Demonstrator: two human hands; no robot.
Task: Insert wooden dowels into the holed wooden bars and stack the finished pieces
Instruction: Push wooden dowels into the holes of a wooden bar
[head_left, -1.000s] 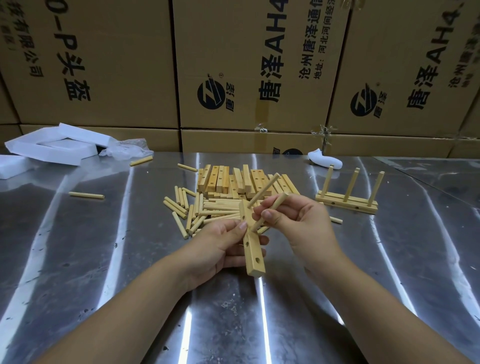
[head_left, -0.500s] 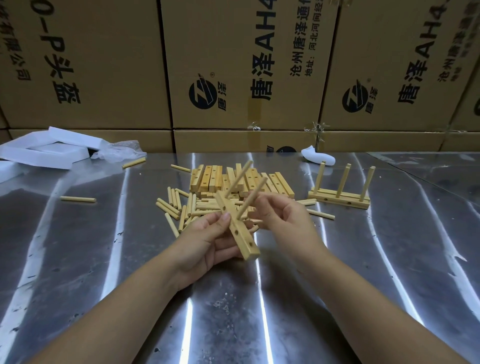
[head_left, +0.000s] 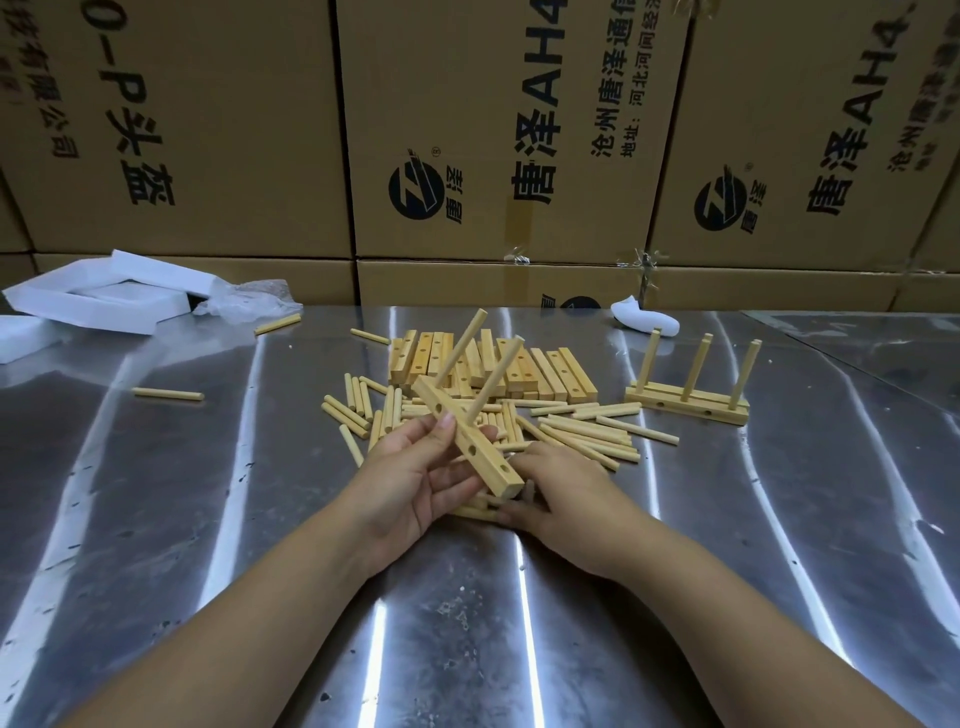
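— Where's the bar (head_left: 483, 458)?
— Gripped in the left hand (head_left: 415, 478), tilted, with two dowels (head_left: 496, 374) standing from it.
— And the right hand (head_left: 561, 483)?
— Just beside the left, palm down on loose dowels (head_left: 587, 431); whether it grasps one is hidden. A finished piece (head_left: 685, 404) stands well beyond it.

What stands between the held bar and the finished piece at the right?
Nothing tall: only loose dowels lie flat on the table between the bar, held in the left hand, and the finished piece. Carried above them, it should pass.
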